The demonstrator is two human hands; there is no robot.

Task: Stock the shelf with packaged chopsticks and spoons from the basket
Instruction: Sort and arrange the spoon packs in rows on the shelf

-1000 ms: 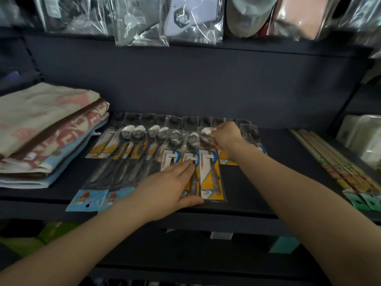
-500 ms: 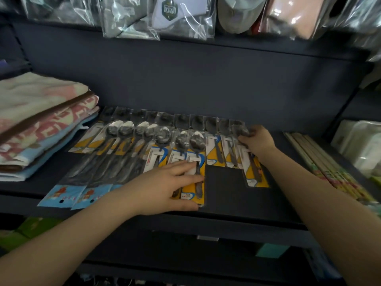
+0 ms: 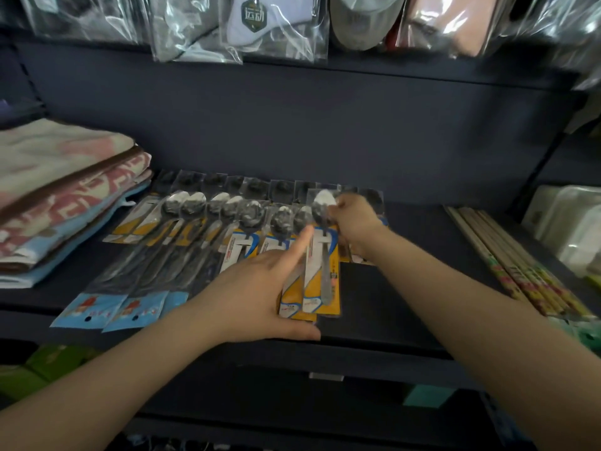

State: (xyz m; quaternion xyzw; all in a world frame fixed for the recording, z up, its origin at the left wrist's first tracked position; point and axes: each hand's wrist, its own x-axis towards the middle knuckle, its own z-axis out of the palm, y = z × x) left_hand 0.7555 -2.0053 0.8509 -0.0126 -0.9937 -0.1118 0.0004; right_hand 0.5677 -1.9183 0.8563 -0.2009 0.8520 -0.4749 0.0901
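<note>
Several packaged spoons [image 3: 208, 222] lie fanned in a row on the dark shelf [image 3: 390, 304]. My right hand [image 3: 353, 219] pinches the top of one spoon pack [image 3: 323, 255] with a yellow and white card, its bowl lifted at the right end of the row. My left hand [image 3: 257, 297] lies flat over the lower ends of the neighbouring packs, index finger stretched along the held pack, thumb at the shelf's front edge. Packaged chopsticks [image 3: 514, 265] lie at the right of the shelf. The basket is out of view.
Folded towels [image 3: 61, 193] are stacked at the shelf's left end. Bagged caps and cloth goods [image 3: 253, 24] hang over the shelf above. White plastic containers [image 3: 572, 226] stand on the neighbouring shelf at far right. Bare shelf shows between the spoons and the chopsticks.
My right hand moved left from the far-right packs and now holds a spoon pack at the end of the front row. My left hand stayed on the packs, its index finger now extended.
</note>
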